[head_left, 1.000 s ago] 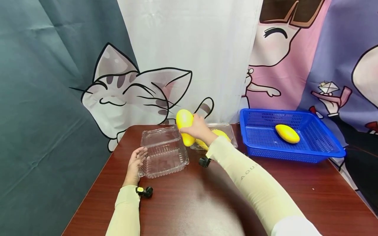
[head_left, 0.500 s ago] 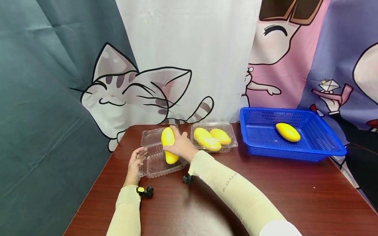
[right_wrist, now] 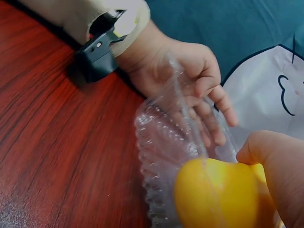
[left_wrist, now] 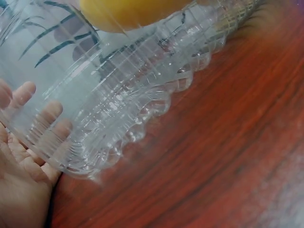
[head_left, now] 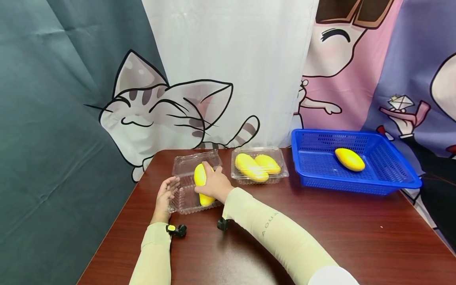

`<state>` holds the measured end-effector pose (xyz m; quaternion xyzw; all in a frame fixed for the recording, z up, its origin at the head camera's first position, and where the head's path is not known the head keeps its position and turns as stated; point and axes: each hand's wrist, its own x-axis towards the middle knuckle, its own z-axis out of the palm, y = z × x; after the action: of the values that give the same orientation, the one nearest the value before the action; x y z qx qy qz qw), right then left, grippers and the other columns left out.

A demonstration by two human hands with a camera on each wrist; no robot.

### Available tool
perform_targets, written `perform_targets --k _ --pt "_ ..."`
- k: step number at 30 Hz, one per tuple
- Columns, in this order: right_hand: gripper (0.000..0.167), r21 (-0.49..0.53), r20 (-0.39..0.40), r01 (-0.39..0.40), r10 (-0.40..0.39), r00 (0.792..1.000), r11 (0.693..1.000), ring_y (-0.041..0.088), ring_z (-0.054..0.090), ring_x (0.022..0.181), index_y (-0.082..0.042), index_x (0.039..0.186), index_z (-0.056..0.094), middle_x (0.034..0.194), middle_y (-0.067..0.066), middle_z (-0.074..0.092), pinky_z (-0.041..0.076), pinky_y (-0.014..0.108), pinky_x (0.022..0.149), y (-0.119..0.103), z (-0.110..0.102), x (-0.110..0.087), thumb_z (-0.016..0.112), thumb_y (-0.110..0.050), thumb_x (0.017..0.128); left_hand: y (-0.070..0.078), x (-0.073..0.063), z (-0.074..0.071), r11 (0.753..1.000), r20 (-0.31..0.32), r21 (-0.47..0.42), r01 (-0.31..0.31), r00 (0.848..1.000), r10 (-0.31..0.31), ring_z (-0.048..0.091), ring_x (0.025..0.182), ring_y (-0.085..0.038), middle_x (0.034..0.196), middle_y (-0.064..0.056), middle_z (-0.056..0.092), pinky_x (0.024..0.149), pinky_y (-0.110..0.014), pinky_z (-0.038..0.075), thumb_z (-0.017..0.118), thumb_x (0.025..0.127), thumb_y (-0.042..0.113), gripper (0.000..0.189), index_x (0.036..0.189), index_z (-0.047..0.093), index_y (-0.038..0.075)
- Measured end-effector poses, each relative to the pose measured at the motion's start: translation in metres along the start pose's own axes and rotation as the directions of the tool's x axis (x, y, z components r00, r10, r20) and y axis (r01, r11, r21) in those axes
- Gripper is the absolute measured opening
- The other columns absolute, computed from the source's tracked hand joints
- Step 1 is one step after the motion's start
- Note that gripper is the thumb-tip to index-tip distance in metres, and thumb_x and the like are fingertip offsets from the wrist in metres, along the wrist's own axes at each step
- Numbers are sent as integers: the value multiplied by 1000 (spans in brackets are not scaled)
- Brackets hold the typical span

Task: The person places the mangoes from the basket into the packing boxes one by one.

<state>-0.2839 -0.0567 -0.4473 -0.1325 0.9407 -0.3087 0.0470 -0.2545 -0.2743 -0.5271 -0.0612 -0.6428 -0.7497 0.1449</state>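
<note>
My right hand (head_left: 216,185) grips a yellow mango (head_left: 200,176), which stands lengthwise inside the base of a clear plastic clamshell container (head_left: 184,200). The container's lid (head_left: 183,163) lies folded back behind it. At the container's left side is my left hand (head_left: 166,194), palm toward the wall and fingers loosely extended. In the left wrist view its fingertips (left_wrist: 56,110) show through the clear plastic, and the mango (left_wrist: 130,13) appears at the top. The right wrist view shows my right thumb (right_wrist: 270,159) on the mango (right_wrist: 221,192); its other fingers are hidden.
A second clear container (head_left: 281,174) at the back holds two mangoes (head_left: 247,164), its lid apparently closed. To the right stands a blue perforated basket (head_left: 306,174) with one mango (head_left: 350,159). A printed curtain (head_left: 270,79) hangs behind the brown table (head_left: 320,225).
My right hand has carried the mango left and down into the open container, uncovering the two mangoes in the other container. My left hand has stayed at the container's side.
</note>
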Motion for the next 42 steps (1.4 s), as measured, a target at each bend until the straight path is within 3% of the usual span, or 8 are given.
perform_targets --k 8,12,16,22,25,29,37,42 --pt "108 -63 -2 -30 30 1000 998 29 62 81 -25 161 16 128 24 46 53 38 64 -2 5 -2 77 -54 77 1 0 0 1000 -10 26 4 1000 -4 48 130 -31 139 -21 52 109 -37 36 23 72 -22 67 138 36 -17" --pt "112 -169 -5 -33 33 999 985 31 67 90 -13 161 15 118 19 62 56 40 73 -3 6 -2 72 -64 80 1 0 0 999 -21 35 3 1000 -2 49 129 -31 136 -17 55 109 -38 36 23 72 -23 66 136 39 -17" --pt "114 -278 -12 -20 17 1000 960 28 70 91 -5 160 15 109 14 71 57 39 72 -3 7 -1 67 -70 82 0 0 0 999 -20 43 12 1000 -11 47 130 -32 137 -18 54 110 -39 35 24 71 -21 66 135 39 -17" --pt "98 -450 -69 77 -121 990 890 32 62 107 -15 158 28 136 19 50 58 38 71 -1 7 -1 63 -70 85 -1 0 0 998 -18 57 26 1000 -25 45 133 -35 142 -25 48 111 -38 35 24 75 -20 64 137 38 -17" --pt "85 -510 -86 116 -185 979 852 32 56 111 -16 151 40 133 17 46 58 36 74 3 8 -1 60 -69 89 -1 0 1 998 -17 60 29 999 -28 43 134 -36 143 -28 46 111 -37 35 24 77 -20 62 138 38 -16" --pt "74 -532 -87 136 -213 973 836 32 54 109 -11 140 53 127 15 49 58 34 76 8 9 -2 56 -68 92 -1 0 1 998 -13 53 25 1000 -25 44 132 -34 143 -28 46 110 -37 35 23 78 -21 62 138 38 -17" --pt "70 -598 -35 162 -227 973 785 27 55 111 -14 135 60 123 8 53 50 40 92 10 6 1 50 -69 94 -3 2 3 999 -9 50 0 1000 1 50 130 -31 136 -18 54 109 -38 36 23 73 -22 64 136 39 -18" --pt "69 -603 -20 187 -249 968 775 27 53 114 -16 133 64 125 6 53 45 42 95 13 6 3 46 -71 95 -4 4 2 998 -19 65 18 1000 -17 47 131 -33 141 -26 49 111 -39 35 24 80 -21 59 136 41 -16"
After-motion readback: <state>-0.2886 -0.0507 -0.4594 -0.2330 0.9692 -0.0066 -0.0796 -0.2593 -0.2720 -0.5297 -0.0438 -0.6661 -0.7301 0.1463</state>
